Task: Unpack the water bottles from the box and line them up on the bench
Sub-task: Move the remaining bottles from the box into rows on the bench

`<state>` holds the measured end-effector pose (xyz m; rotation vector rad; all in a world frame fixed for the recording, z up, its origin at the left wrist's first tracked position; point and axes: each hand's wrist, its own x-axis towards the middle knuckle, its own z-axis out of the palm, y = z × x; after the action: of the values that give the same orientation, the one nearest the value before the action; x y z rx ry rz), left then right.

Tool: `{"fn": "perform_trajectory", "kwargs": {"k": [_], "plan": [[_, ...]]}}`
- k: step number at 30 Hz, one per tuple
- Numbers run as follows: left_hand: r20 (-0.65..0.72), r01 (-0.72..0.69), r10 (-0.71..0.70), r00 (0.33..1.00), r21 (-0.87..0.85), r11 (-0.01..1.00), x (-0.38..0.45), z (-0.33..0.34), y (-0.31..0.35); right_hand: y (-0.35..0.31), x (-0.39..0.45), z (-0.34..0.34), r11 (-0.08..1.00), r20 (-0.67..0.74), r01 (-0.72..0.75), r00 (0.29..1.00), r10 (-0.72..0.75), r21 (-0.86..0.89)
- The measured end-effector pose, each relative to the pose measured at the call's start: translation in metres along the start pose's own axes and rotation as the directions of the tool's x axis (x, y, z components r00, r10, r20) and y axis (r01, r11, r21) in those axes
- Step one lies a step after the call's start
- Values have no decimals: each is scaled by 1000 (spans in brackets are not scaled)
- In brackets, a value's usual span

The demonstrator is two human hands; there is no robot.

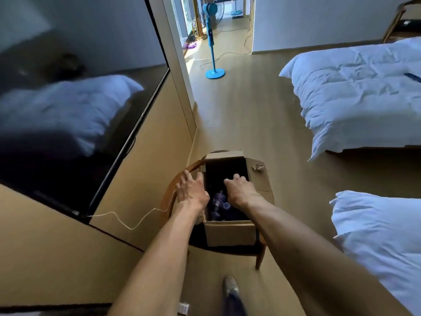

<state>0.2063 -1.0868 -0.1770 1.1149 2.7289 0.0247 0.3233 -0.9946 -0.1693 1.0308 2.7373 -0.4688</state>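
Item: one cardboard box (230,232), flaps open, set on one wooden chair (260,254) below both our hands.

Hidden or unclear: the box interior is in deep shadow. Between our two wrists we make out water bottles (219,201) as purplish shapes with pale round caps; two caps read fairly clearly, the rest merge into the dark, so we give no firm count. The chair seat is mostly covered by the box; one leg shows beneath our right forearm, and a curved backrest edge shows beside our left hand.

Hands, two:
- left hand (191,190): fingers spread and extended, lying against the box's left flap and upper edge. Whether they curl around the cardboard we cannot tell; they look straight.
- right hand (239,189): over the box opening, knuckles up, fingers bent downward into the dark. The fingertips are lost in shadow, so we cannot tell whether they grip anything.

Surroundings, counted:
- two white bed corners, both to the right of our right hand, each cut off by the frame edge.
- one blue standing fan (214,42), far beyond our hands, its head partly cropped.
- one dark screen (75,99), left of our left hand, reflecting bedding.
- one thin pale cable (127,221), running from the screen toward our left wrist.
- one shoe (230,287), below our forearms.
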Motion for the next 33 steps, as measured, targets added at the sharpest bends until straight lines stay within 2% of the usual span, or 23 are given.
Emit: {"fn": "perform_trajectory", "kwargs": {"k": [9,14,18,24,33], "plan": [[142,-50,47,989,20,999,127,58,-15,10,133,56,999,189,-29,981,33,-24],[253,-55,46,966,28,998,152,97,-20,9,162,103,997,329,-26,943,49,-74],[319,-18,20,948,-11,1000,165,118,-20,11,178,128,996,384,-3,923,38,-90],[328,-9,31,944,-67,998,176,125,-14,24,184,156,988,519,4,851,78,-156],[337,44,-23,941,-56,997,175,137,-27,4,192,158,945,518,14,839,168,-328]]}}
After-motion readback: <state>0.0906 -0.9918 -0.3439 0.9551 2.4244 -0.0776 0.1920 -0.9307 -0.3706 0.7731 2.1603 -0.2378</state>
